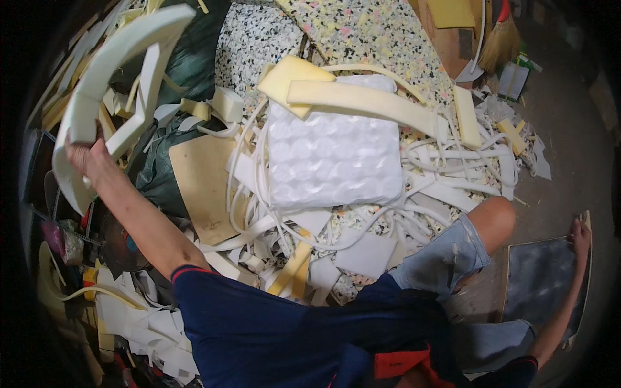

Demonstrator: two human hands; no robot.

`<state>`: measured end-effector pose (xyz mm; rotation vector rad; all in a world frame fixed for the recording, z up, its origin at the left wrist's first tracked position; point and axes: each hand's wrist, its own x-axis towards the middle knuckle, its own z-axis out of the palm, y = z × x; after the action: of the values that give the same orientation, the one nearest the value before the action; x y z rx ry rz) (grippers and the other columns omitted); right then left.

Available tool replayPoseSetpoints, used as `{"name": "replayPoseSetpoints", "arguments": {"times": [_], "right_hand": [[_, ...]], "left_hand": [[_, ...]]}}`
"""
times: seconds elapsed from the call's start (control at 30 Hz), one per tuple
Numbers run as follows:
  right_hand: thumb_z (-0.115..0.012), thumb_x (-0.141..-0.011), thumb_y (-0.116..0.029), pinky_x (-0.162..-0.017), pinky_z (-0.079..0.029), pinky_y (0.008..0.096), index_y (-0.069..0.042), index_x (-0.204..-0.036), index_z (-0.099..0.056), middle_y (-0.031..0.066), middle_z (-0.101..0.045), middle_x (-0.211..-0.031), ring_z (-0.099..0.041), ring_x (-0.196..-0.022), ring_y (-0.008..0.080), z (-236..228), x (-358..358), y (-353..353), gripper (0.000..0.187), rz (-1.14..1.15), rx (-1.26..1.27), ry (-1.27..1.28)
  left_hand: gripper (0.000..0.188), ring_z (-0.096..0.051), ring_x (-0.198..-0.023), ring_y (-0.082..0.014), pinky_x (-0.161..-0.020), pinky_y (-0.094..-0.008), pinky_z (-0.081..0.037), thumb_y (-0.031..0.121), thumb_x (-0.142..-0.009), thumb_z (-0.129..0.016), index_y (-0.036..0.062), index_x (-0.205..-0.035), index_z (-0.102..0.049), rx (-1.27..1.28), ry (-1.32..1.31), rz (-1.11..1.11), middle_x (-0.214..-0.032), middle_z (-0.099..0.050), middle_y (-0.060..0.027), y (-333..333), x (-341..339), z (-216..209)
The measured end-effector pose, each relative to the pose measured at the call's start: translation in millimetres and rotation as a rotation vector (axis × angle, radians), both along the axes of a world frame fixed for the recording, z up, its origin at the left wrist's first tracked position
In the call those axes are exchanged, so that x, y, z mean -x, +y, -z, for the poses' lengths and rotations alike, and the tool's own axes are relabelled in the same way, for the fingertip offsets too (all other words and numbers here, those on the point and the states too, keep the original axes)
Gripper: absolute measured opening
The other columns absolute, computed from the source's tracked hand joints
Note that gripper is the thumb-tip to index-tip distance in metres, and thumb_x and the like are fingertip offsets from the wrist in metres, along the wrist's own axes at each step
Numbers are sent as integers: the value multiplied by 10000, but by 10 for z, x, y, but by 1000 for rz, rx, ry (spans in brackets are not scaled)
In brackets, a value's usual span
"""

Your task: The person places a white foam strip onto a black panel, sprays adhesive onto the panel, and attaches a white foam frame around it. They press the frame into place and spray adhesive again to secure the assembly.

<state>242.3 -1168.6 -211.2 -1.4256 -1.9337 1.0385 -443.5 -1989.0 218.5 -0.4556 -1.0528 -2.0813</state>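
Observation:
At the far left, my left hand [89, 156] is closed round a large pale foam piece [111, 59], curved on its outer side with an angular cut-out inside. My arm stretches out and holds it raised above a dark green sheet. Off to the right, my right hand [581, 235] grips the upper corner of a flat dark panel [538, 277] with a light edge, tilted beside my leg. A white, bumpy, quilted-looking block [333, 158] lies in the middle, between the hands. A long cream foam strip [369, 107] and a yellow foam piece [284, 81] rest across its far end.
Speckled foam sheets [369, 29] lie under the block. White foam cords [466, 155] and offcuts are heaped around it. A tan board [204, 184] sits left of the block. A straw broom [501, 46] and a small box [513, 81] stand at the far right.

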Motion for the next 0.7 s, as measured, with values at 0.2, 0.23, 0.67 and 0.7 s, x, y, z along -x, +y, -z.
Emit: {"name": "replayPoseSetpoints", "arguments": {"times": [0.2, 0.23, 0.67, 0.7], "right_hand": [[-559, -999, -386, -598, -487, 247, -40, -1124, -649, 20, -646, -871, -586, -683, 97, -172, 911, -566, 378, -93, -13, 175], [-553, -1001, -387, -629, -502, 253, -34, -1156, -643, 37, -658, -909, -599, -716, 103, -263, 1109, -732, 396, -191, -29, 297], [-614, -914, -576, -935, -521, 367, 62, -1372, -423, 169, -581, -1284, -634, -1071, 252, -962, 2696, -1988, 809, -475, 417, 1199], [-618, -917, -565, -943, -517, 359, 66, -1354, -445, 161, -596, -1269, -634, -1074, 246, -863, 2637, -1867, 786, -425, 379, 1166]], "left_hand": [[621, -590, -1132, -349, -926, -515, -531, 328, -792, -772, -22, -1248, -538, 47, 415, 3, -1209, -591, -218, 1180, -1976, 1485], [668, -587, -1135, -330, -937, -481, -535, 400, -778, -797, 0, -1246, -536, -38, 380, 60, -1236, -572, -209, 1481, -2178, 1885], [641, -555, -1196, -252, -949, -464, -528, 198, -898, -694, 28, -1404, -340, 227, -798, 1598, -1305, -518, -146, 3718, -4087, 3859], [648, -553, -1199, -257, -923, -460, -544, 200, -903, -695, 41, -1408, -320, 288, -857, 1604, -1319, -504, -151, 3832, -4052, 3884]]}}
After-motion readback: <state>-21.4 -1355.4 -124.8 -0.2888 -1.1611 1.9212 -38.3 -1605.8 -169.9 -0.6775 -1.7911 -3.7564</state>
